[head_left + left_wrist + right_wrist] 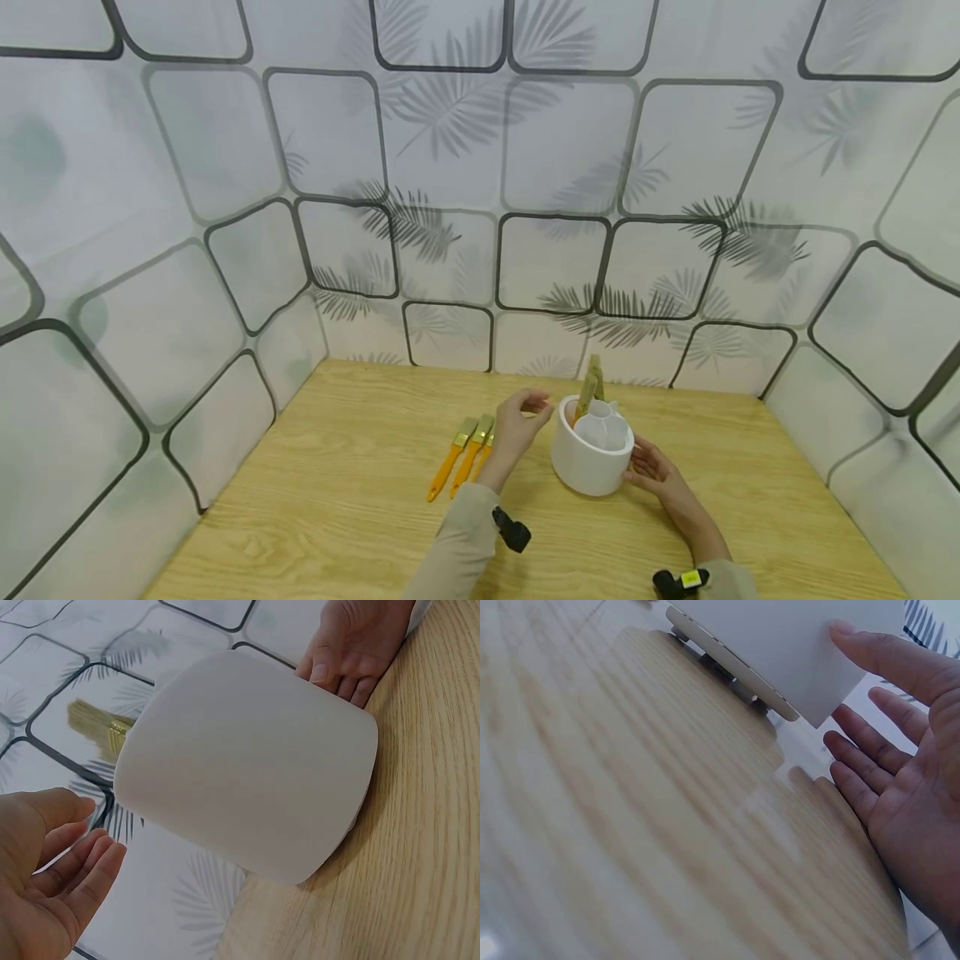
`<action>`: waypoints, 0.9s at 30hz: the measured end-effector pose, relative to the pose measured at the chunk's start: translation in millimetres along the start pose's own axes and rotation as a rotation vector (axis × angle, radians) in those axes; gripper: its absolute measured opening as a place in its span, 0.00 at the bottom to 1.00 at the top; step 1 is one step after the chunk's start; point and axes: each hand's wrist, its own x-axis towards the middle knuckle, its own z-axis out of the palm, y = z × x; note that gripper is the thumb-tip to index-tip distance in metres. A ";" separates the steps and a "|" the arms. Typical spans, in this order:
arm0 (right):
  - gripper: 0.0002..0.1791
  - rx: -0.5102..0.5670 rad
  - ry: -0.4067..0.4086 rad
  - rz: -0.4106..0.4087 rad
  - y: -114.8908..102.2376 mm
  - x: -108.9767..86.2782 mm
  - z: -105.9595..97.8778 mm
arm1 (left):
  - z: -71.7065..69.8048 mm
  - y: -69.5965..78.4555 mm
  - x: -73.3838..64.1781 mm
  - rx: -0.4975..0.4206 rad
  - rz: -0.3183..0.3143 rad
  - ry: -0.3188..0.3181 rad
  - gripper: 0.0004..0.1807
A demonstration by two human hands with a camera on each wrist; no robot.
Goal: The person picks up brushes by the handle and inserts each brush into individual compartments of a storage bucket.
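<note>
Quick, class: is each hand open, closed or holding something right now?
Left hand: open, fingers relaxed, holding nothing.
Right hand: open, touching the side of the white cylindrical organizer.

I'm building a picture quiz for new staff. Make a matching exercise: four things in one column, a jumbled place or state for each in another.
Things
1. White container
2. Loose brushes
3. Left hand
4. Right hand

Places and states
A. At the container's right side
B. Lying on the table
C. Upright, bristles sticking out above its rim
D. At the container's left, fingers apart from it

Pairs: 1-C, 2-B, 3-D, 4-A
</note>
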 end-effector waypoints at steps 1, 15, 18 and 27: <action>0.38 0.001 -0.003 -0.007 -0.2 -0.1 0.3 | -0.6 -0.6 -0.1 -0.001 0.001 0.000 0.08; 0.38 0.013 0.012 0.029 -1.4 -1.0 -0.3 | -8.6 -5.4 -1.9 0.015 -0.013 0.006 0.10; 0.38 0.019 0.001 0.018 -1.2 -1.1 -0.3 | -9.9 -7.1 -2.7 0.014 -0.016 0.007 0.09; 0.38 0.016 -0.033 -0.035 0.5 -0.8 -0.8 | -14.1 -13.4 -4.4 0.029 -0.030 0.010 0.09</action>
